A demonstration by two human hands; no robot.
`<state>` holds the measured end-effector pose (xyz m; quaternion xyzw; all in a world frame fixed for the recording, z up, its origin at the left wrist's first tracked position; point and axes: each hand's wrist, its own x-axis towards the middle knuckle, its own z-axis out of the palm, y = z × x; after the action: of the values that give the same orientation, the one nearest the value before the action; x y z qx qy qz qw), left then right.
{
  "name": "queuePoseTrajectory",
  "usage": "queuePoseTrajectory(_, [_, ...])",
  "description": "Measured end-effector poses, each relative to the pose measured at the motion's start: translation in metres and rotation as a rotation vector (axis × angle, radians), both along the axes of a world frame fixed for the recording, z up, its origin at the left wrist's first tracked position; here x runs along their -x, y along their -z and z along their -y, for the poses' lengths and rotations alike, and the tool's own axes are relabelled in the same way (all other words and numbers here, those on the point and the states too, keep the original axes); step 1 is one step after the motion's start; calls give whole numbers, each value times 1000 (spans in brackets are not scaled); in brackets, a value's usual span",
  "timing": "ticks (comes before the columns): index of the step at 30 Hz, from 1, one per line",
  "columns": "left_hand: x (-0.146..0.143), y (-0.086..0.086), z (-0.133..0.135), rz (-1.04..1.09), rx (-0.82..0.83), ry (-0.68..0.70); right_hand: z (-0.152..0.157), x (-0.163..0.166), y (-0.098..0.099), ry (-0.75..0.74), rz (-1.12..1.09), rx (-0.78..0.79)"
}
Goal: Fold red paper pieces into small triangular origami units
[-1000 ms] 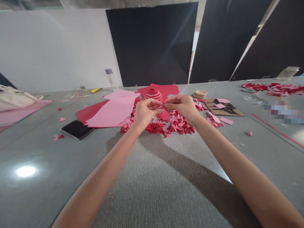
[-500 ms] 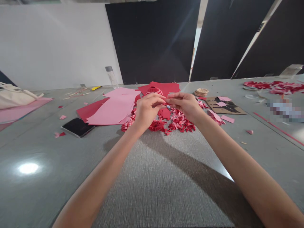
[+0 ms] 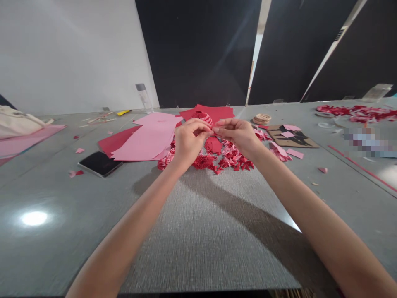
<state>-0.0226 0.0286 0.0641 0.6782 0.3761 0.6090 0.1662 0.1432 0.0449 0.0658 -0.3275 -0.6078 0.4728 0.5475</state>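
My left hand (image 3: 190, 140) and my right hand (image 3: 237, 135) meet at the fingertips above the middle of the table, pinching a small paper piece (image 3: 211, 131) between them. Its exact shape is hidden by my fingers. Just behind my left hand stands a red-and-pink ball of folded paper units (image 3: 203, 117), partly covered by my fingers. Below my hands lies a heap of small red and pink folded units (image 3: 232, 159). Pink paper sheets (image 3: 145, 136) lie on red sheets to the left.
Red paper sheets (image 3: 212, 112) lie behind the ball. A black phone (image 3: 99, 164) sits at left, and a cardboard piece with pink squares (image 3: 291, 136) and a round wooden coil (image 3: 262, 118) at right. A cloth bag (image 3: 15, 122), a clear bottle (image 3: 144, 98) and a far red paper heap (image 3: 356, 113) stand beyond.
The view has tipped slightly, moving the table higher in the frame. My hands stay pinched together, and my left hand now covers less of the folded ball than half a second ago.
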Motion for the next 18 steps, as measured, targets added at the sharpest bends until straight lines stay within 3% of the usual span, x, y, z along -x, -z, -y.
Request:
queuePoseTrajectory(5, [0,-1,1,207,134,75,0,2,1,-16,12,-127])
queuePoseTrajectory(10, [1,1,-2,363,210,63,-1,3,2,-56,5,-169])
queuePoseTrajectory(18, [2,-2,-3,330,281,158,-3,4,6,1,34,-157])
